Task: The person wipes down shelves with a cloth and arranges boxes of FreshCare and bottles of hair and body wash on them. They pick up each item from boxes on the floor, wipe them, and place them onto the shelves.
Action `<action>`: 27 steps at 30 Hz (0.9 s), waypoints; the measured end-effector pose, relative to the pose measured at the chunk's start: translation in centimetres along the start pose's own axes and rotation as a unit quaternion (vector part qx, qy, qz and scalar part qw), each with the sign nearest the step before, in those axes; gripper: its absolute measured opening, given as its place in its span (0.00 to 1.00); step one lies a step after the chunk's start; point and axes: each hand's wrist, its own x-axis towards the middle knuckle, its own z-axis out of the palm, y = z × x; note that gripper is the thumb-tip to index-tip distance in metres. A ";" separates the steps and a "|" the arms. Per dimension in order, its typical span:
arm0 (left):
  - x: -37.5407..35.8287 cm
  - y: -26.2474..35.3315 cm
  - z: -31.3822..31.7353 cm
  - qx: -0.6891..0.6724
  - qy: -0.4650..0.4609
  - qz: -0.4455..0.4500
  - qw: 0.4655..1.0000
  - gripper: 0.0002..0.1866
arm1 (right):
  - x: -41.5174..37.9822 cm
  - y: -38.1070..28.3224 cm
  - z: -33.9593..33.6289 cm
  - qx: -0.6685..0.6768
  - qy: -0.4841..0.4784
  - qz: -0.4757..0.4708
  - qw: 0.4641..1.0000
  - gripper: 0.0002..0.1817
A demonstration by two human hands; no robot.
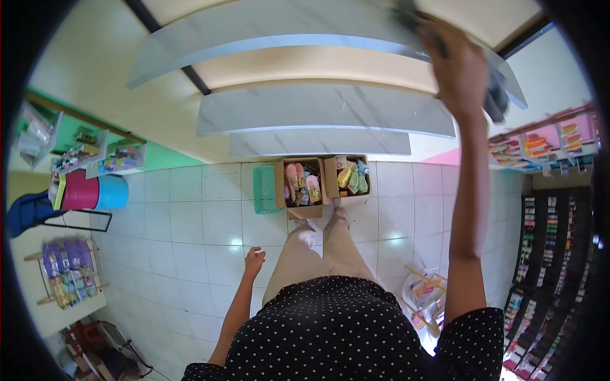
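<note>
My right hand [460, 70] is raised to the right end of the upper marbled grey shelf [273, 32]. Its fingers are closed around a dark grey cloth [497, 101], which shows on both sides of the hand and is blurred by motion. The cloth's far end overlaps the shelf's top surface. Down at my side hangs my left hand [255, 259], its fingers loosely bent and a little apart, with nothing visible in it. That hand is over the tiled floor and touches nothing.
Below are more marbled shelves [318, 108]. Two cardboard boxes of packaged goods, a left box [305, 213] and a right box [330, 178], stand by my feet beside a green plastic basket [264, 190]. Stocked dark racks [546, 241] line the right; colored tubs [82, 190] stand left.
</note>
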 end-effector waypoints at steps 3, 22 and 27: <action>1.0 -0.9 -0.5 0.076 -0.043 -0.010 0.996 0.20 | -3.8 5.5 -2.6 -0.035 0.101 -0.008 0.994 0.14; 16.4 17.0 26.0 0.453 -0.265 0.318 0.790 0.18 | -56.5 -25.1 3.9 0.349 0.042 0.898 -0.265 0.19; 27.3 13.6 35.4 0.457 -0.216 0.324 0.800 0.17 | -58.0 -28.2 5.4 0.406 0.096 0.861 -0.290 0.22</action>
